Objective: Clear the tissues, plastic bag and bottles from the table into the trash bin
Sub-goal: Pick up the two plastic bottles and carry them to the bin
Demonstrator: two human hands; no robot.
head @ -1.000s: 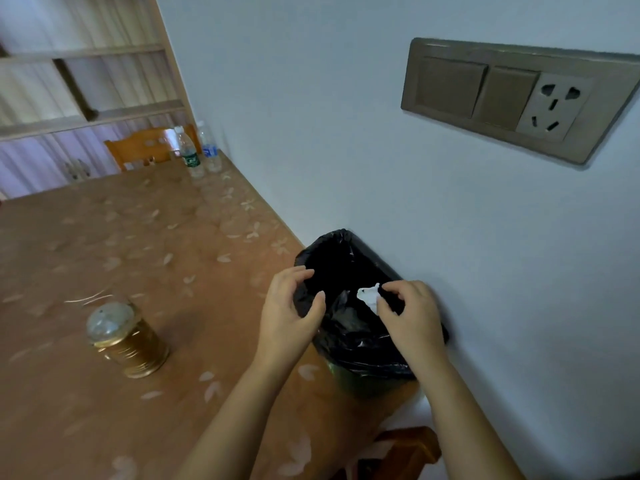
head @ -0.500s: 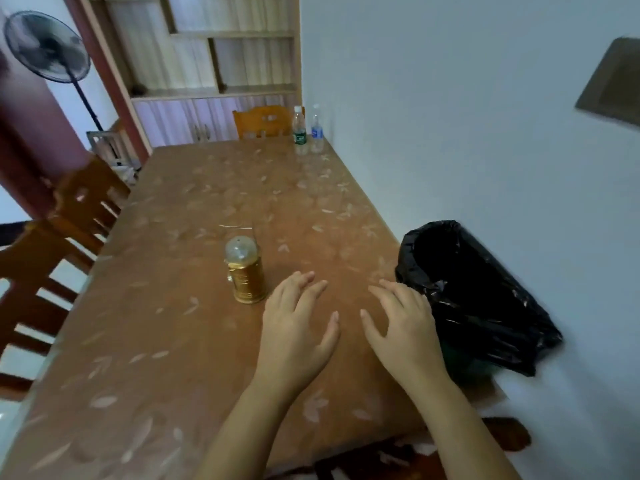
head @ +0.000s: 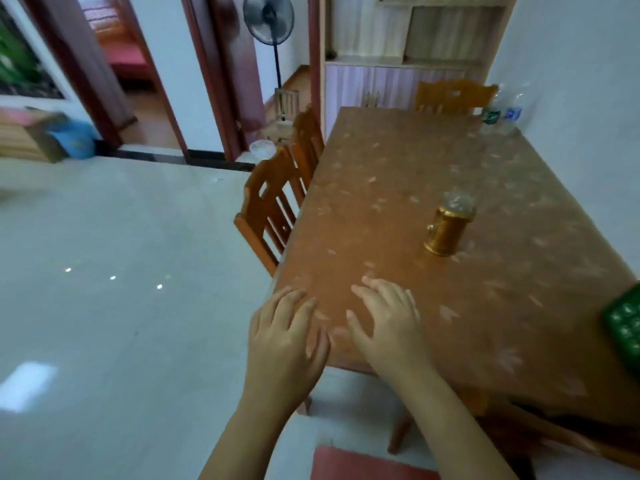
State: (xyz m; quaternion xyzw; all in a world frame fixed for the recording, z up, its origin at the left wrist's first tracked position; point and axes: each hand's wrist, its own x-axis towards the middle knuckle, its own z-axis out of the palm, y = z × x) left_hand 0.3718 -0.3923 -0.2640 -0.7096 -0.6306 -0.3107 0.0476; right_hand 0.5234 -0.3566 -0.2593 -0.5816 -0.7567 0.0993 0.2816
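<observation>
Two clear plastic bottles, one with a green label [head: 492, 110] and one with a blue label [head: 513, 110], stand at the far right corner of the brown table [head: 398, 174] by the wall. My left hand [head: 285, 341] hovers over the table's near left corner, empty, fingers spread. My right hand [head: 388, 323] is beside it over the table's near edge, also empty with fingers apart. A green latticed object [head: 625, 323], possibly the trash bin's side, shows at the right edge; its black bag is out of sight.
A gold lantern-like jar [head: 448, 226] stands mid-table. Wooden chairs [head: 277, 199] are tucked at the table's left side and another chair [head: 453, 95] at the far end. A standing fan [head: 272, 26] is by the doorway. Grey floor lies to the left.
The view has swung left, away from the black-bagged bin and the wall. Both hands left the bin, let go of the white tissue, and now hover empty over the table's near left corner.
</observation>
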